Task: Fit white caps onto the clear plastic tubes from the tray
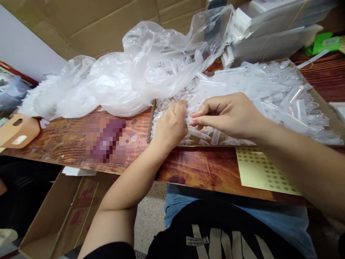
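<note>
Hands at work over a shallow cardboard tray (327,118) of small clear plastic tubes (269,90), seen from the head camera. At far left a tan cardboard piece (16,131) with a cut-out lies at the counter's (67,140) edge. Beside it, a large crumpled clear plastic bag (134,75) is spread across the back of the counter, more tubes showing through it, and its right end overhangs the tray's rear left corner. A blurred patch lies on the bare wood in front of the bag.

The left hand (171,124) is closed in a loose fist at the tray's left wall, its fingertips pinched on a single tube (191,118). The right hand (229,115) meets it from the right, thumb and forefinger pinched on the same tube, so that the tube is held between both hands just above the heap. The step in hand is judged to be the handling of one tube picked from the tray, possibly its cap; whether the cap is shut cannot be told. The next move would call for a fine pinch and little travel.

A yellow sheet (262,172) printed with rows of dots lies in front of the tray under the right forearm, near the counter's front edge. Stacked flat packs (272,32) stand behind the tray at right.

Open room is found mainly on the bare wood left of the tray; the tray itself reaches close to the front edge. An open cardboard box (54,216) stands on the floor below.
</note>
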`<state>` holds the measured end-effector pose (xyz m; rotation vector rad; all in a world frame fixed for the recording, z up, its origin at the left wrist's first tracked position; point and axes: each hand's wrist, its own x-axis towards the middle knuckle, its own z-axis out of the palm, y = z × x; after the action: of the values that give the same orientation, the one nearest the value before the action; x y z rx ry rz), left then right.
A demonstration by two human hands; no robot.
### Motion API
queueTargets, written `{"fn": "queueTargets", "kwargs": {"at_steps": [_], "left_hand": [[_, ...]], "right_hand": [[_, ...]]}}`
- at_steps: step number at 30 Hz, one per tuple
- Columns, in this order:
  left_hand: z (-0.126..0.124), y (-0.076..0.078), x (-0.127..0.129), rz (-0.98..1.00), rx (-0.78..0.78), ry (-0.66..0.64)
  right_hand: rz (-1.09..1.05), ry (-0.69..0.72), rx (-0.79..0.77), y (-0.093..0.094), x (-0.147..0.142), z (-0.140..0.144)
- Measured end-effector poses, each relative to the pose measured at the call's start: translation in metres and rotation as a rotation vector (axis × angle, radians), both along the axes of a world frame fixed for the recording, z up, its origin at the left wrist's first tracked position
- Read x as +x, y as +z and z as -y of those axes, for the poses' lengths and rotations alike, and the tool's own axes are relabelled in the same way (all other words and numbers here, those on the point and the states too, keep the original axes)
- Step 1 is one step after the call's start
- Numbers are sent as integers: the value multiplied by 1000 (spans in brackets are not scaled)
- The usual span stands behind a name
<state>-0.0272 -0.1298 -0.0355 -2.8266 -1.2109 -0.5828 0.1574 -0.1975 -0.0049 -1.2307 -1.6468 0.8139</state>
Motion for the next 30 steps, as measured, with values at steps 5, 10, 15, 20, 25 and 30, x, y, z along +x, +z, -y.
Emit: {"fn": "queueTargets", "kwargs": {"at_steps": [5,10,15,20,25,30], "left_hand": [[-1,7,5,-117,3,63],[-4,3,2,-67,78,83],[-8,-2,0,-16,114,77],[-11,-2,-2,-8,101,123],[-11,0,-3,-2,80,142],[-8,1,0,-18,26,145]], "right_hand": [[432,83,14,6,32,-13],[1004,123,8,-11,18,-25],[1118,119,56,-26,1,-27],[908,62,55,-13,20,-19],[577,-15,427,4,20,-6],[503,-63,583,-2,1,-5]]}}
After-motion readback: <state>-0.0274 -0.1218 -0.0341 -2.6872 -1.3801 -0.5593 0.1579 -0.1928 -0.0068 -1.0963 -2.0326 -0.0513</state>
